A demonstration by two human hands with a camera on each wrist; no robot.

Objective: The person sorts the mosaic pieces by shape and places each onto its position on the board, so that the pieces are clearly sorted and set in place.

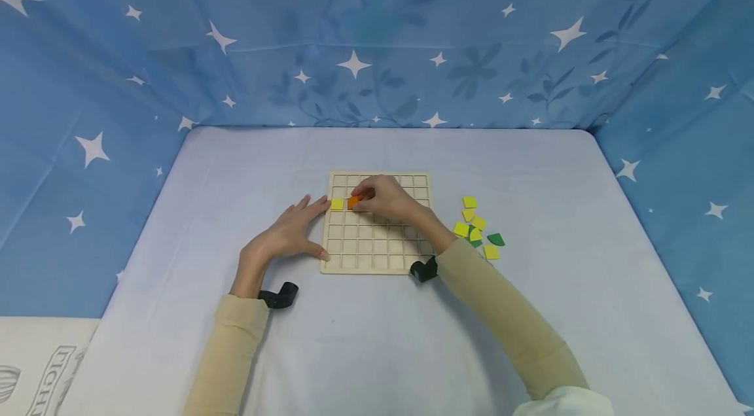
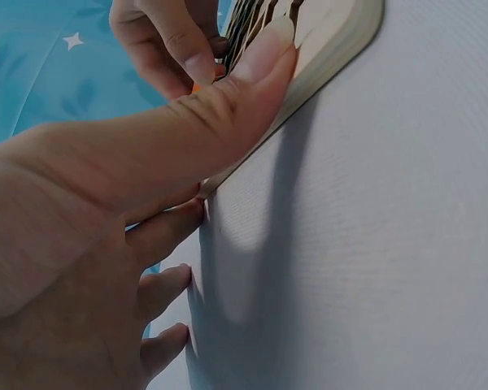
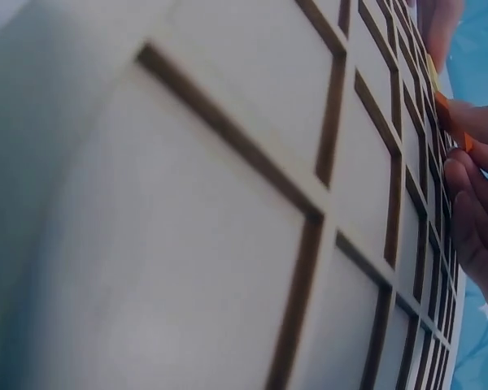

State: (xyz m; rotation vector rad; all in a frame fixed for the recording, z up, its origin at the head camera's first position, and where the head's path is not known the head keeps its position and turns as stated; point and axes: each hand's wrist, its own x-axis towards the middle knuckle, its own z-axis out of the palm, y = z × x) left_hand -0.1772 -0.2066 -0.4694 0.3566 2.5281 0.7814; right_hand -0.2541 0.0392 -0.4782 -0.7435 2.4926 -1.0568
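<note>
A light wooden grid board (image 1: 372,247) lies on the table. My right hand (image 1: 385,199) pinches a small orange tile (image 1: 353,201) over a cell near the board's left side. In the right wrist view the orange tile (image 3: 454,122) stands tilted between thumb and fingers, close against the grid. One yellow square tile (image 1: 338,204) sits in the leftmost column, just left of the orange one. Spread along the board's left edge is my left hand (image 1: 290,233); its thumb (image 2: 264,61) rests on the board's rim, and its other fingers reach down beside the edge.
Right of the board, several loose yellow tiles (image 1: 469,202) and a few green pieces (image 1: 496,239) lie scattered, some overlapping. Black wrist-worn devices (image 1: 279,296) hang at both wrists. A blue star-patterned curtain (image 1: 377,36) encloses the white table (image 1: 365,337) at the back and sides.
</note>
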